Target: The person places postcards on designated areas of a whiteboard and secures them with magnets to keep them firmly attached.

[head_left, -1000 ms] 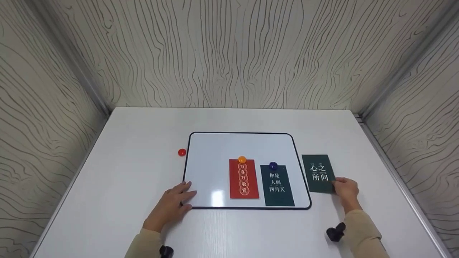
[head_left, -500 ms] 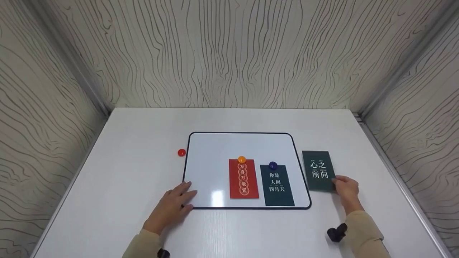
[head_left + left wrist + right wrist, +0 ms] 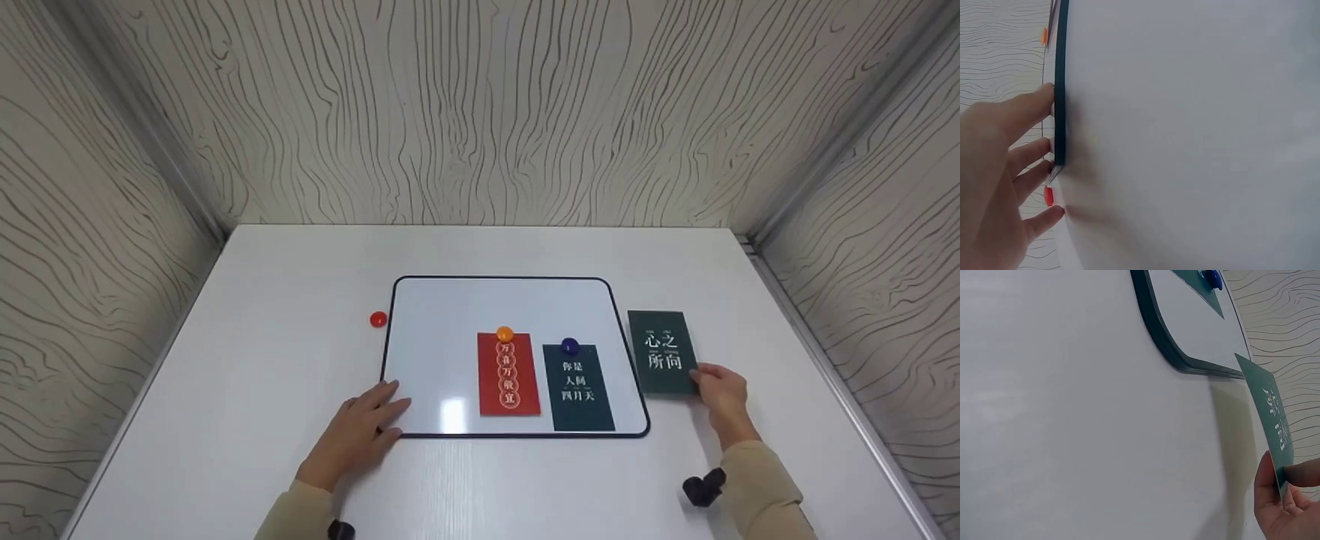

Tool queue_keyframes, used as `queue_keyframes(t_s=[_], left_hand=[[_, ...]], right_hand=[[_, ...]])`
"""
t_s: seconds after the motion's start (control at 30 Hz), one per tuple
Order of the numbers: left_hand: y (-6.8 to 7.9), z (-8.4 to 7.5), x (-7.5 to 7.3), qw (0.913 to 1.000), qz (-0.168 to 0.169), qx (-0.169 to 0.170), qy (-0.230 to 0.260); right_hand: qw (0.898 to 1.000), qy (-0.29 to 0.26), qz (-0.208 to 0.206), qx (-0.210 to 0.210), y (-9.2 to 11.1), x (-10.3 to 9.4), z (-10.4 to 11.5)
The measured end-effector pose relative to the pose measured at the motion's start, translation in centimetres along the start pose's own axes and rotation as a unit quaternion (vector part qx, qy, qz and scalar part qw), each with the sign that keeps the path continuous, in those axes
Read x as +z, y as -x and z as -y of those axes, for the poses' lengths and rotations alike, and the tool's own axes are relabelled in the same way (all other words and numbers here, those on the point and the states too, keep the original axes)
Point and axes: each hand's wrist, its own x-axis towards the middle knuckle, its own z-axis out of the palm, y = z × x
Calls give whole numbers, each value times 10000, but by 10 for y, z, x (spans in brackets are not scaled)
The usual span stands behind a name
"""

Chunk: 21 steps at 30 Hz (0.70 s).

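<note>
In the head view my right hand [image 3: 724, 399] pinches the lower right edge of a dark green card [image 3: 661, 381] with white characters, just right of a black-rimmed whiteboard [image 3: 436, 322]. The right wrist view shows the card [image 3: 1268, 410] raised off the table, between thumb and fingers. My left hand [image 3: 351, 436] rests with spread fingers at the board's lower left corner, fingertips touching its rim [image 3: 1060, 124]. On the board lie a red card [image 3: 495, 390] under an orange round magnet [image 3: 505, 334] and another green card [image 3: 581, 416] under a dark blue magnet [image 3: 570, 346].
A red round magnet [image 3: 379, 319] lies on the white table [image 3: 300, 300], left of the board. Wood-grain-patterned panels [image 3: 480, 112] stand behind the table and on both sides. Black camera mounts [image 3: 703, 487] are worn at the wrists.
My right hand has carried the green card a little farther away from me and slightly left. The left hand stays at the board's corner.
</note>
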Motion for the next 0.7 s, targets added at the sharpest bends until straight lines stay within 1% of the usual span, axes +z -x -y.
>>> queue_keyframes(t_s=[0.13, 0.37, 0.7], left_hand=[[0, 0, -1, 10000, 52, 0, 55], [-1, 0, -1, 10000, 6, 45, 45], [-1, -1, 0, 9999, 31, -51, 128]], right_hand=[[10000, -64, 44, -44, 2, 2, 2], [9997, -81, 219, -66, 9, 6, 5], [9982, 202, 450, -353, 17, 12, 9]])
